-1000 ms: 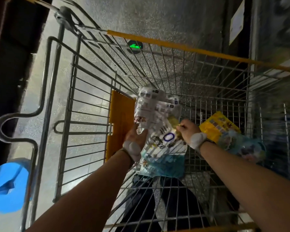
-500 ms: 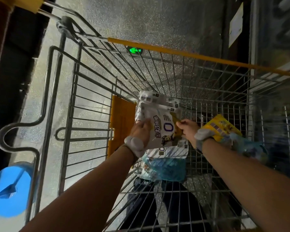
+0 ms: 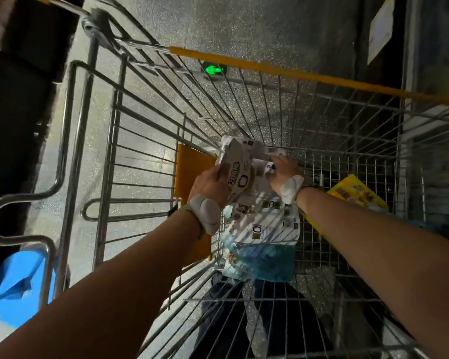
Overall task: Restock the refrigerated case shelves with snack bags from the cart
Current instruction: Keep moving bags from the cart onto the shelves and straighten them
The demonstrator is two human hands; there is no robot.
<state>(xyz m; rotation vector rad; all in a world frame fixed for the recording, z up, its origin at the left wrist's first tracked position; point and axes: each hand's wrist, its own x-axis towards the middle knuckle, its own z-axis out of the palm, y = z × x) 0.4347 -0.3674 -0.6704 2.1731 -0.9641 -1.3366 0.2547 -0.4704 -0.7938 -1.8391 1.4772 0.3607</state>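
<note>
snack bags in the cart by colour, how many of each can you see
White bags with the 0 mark: at least 3, one held by the left hand, one under the right hand, one lying flat; any further ones cannot be told apart
Blue bag: 1
Yellow bag: 1
Total: at least 5

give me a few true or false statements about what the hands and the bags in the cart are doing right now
1. The left hand grips a white snack bag. True.
2. The right hand holds the yellow bag. False: it is on white bags further along; the yellow bag lies untouched beside that forearm.
3. The cart is empty. False: several bags lie in it.
4. A blue-bottomed bag lies in the cart, nearer the person. True.
</note>
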